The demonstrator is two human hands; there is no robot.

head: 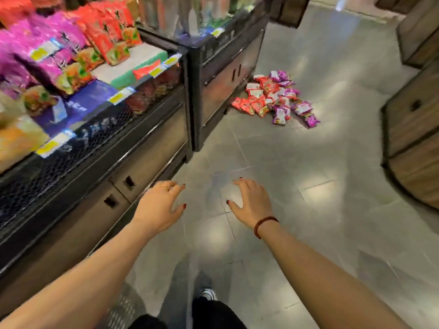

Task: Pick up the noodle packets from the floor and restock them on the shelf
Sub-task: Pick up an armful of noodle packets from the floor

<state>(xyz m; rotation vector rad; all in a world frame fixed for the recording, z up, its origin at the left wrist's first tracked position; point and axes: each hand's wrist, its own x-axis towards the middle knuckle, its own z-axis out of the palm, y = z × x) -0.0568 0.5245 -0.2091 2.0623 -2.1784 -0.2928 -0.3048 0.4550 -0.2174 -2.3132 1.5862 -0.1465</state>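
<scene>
**Noodle packets all over the floor, both hands empty**

So there's a heap of red and purple noodle packets [275, 98] dumped on the grey tile floor [332, 167], right up against the base of the shelf [95, 129] at its far section.

Both hands are stretched out in front, well short of that heap, down by the shelf's near cabinet doors. The left hand [161, 205] is the one nearer the shelf, just off the lower cabinet front. It's palm down, fingers spread and relaxed, with nothing in it and a ring [164, 186] on one finger. The right hand [251, 203] is further out from the shelf, same deal: palm down, fingers loosely splayed, holding nothing, with a red beaded bracelet [263, 225] on the wrist. Neither hand touches the shelf.

Up on the shelf, purple packs [35, 43] and red packs [107, 27] stand in rows, with yellow price tags [118, 97] along the edges. It's too blurry to read any labels.

Across the aisle from the shelf there are wooden units [413, 129].
</scene>
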